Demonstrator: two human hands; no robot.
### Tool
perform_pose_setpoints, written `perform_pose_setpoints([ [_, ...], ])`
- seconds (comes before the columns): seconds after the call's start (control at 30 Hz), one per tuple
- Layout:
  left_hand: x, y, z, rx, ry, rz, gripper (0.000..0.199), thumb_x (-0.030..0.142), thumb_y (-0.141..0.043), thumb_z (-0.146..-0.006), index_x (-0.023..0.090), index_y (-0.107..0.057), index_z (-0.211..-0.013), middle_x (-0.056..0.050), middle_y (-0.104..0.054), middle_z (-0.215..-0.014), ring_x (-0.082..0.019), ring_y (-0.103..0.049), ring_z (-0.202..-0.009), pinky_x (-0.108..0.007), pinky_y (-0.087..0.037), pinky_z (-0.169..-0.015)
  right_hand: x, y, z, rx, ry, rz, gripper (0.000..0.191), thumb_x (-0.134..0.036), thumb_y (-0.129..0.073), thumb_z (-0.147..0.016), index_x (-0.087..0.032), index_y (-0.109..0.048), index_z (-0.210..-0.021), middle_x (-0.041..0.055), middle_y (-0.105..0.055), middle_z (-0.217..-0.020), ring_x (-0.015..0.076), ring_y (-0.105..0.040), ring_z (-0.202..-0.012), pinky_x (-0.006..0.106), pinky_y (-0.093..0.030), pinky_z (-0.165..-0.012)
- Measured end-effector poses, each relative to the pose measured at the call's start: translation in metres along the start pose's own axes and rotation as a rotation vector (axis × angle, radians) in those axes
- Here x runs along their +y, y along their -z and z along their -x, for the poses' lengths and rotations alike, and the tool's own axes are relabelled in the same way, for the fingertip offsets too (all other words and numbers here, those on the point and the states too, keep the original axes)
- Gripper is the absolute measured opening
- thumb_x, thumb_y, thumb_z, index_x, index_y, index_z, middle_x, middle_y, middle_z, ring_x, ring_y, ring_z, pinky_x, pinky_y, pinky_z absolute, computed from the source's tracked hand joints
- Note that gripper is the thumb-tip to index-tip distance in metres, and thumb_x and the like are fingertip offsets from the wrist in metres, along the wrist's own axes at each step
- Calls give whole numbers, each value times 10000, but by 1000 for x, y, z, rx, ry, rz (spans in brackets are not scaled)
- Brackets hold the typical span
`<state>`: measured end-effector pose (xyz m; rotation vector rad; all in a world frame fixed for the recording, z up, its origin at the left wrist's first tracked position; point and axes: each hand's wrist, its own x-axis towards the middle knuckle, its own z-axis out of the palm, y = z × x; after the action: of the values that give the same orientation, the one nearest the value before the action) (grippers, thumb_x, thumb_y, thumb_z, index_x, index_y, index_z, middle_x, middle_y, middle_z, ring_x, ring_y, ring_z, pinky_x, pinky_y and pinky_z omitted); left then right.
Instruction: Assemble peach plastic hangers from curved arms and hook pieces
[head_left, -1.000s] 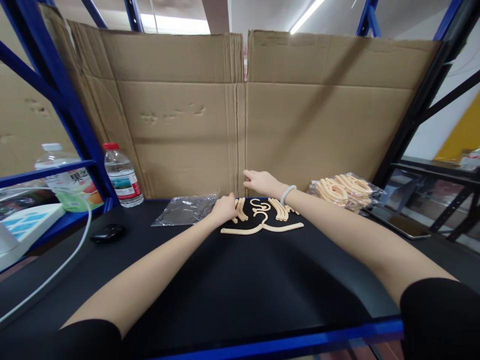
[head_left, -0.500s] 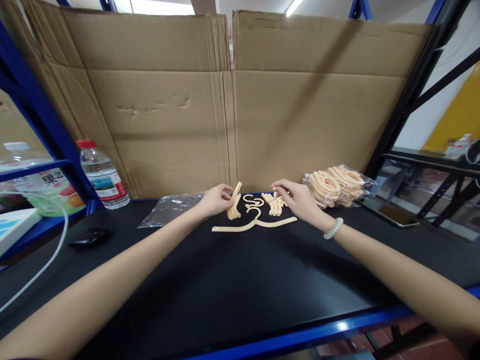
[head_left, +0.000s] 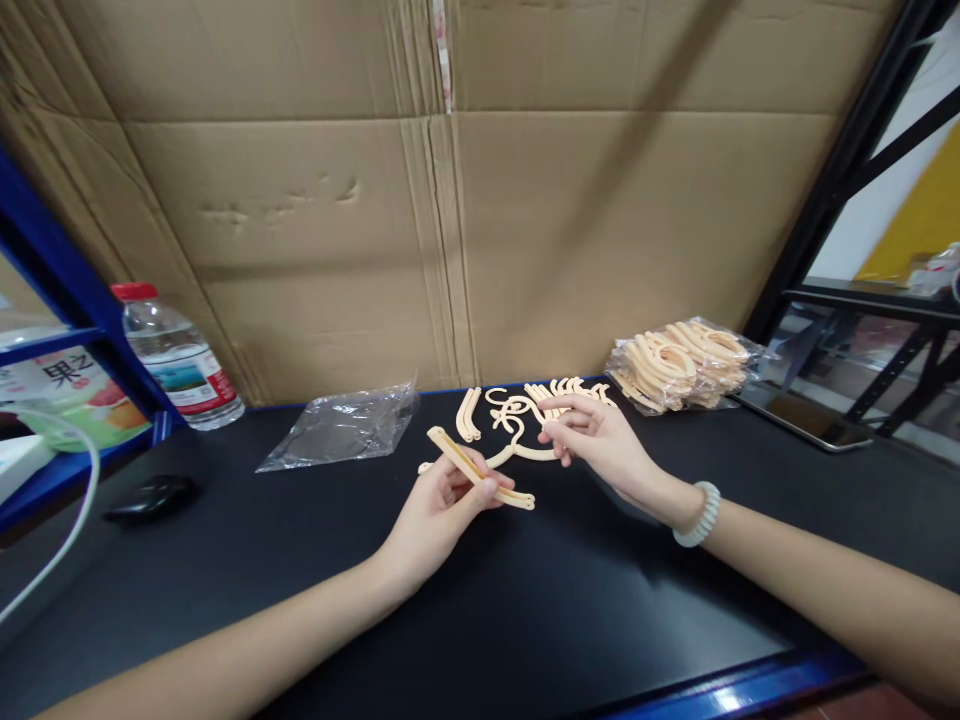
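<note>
My left hand (head_left: pixel 442 510) is closed around a cream plastic hanger arm (head_left: pixel 480 470), tilted above the black table, with a groove along it. My right hand (head_left: pixel 596 440) is in a pinch, with a slim curved cream hanger hook (head_left: pixel 535 408) at its fingertips, partly hidden by the fingers. Between and behind the hands lies an opened-out hanger (head_left: pixel 534 454), partly covered by both hands. Loose hooks (head_left: pixel 496 397) sit behind it. A couple of hanger arms (head_left: pixel 469 415) lie to their left, and several more arms (head_left: pixel 555 388) behind my right hand.
Plastic-bagged hanger parts (head_left: pixel 667 365) stand at the back right, beside a phone-like flat device (head_left: pixel 806 418). On the left are a clear plastic bag (head_left: pixel 337 425), a black mouse (head_left: pixel 154 497), a water bottle (head_left: pixel 180 360) and a white cable (head_left: pixel 82 510). Cardboard (head_left: pixel 322 250) walls the back.
My left hand has drawn a hanger arm back toward me and turned it crosswise. My right hand has come nearer and to the left from the loose parts, with a hook. The view has tilted down.
</note>
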<state>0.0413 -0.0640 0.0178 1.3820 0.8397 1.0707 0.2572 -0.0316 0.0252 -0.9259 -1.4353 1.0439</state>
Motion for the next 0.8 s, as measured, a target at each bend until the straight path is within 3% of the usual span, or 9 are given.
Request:
perform_pose_setpoints([
  [0.23,-4,3,-1,147,-35,6,373,342,-797,-694,198,-511,-884,-60,-737,-923,-242,-697,-943,-404,-517,-907,9,-7,5,-22,-117,-134,385,-367,-731,-736,-168,-661,-1058,40,-675,-780,118,-602,-615,276,-540,-562],
  [0.37,-5,3,-1,130,-38,3,359,291,-803,-672,207,-505,-853,-44,-740,-865,-230,-698,-916,-400,-508,-914,11,-6,6,-60,-117,-152,248,-388,-710,-761,-176,-683,-888,35,-649,-798,104,-587,-609,271,-539,-583],
  [0.5,-5,3,0,126,-35,9,338,269,-804,-659,210,-515,-824,-22,-708,-839,-216,-687,-897,-371,-516,-883,7,-7,8,-55,-112,-127,219,-394,-698,-775,-189,-633,-822,70,-665,-945,128,-617,-701,236,-523,-538],
  [0.8,-6,3,0,100,-48,-24,262,283,-776,-684,200,-546,-778,-6,-634,-806,-187,-651,-824,-329,-514,-800,6,-16,15,-113,-226,-169,319,-431,-717,-757,-213,-509,-862,97,-712,-963,188,-687,-737,211,-470,-434],
])
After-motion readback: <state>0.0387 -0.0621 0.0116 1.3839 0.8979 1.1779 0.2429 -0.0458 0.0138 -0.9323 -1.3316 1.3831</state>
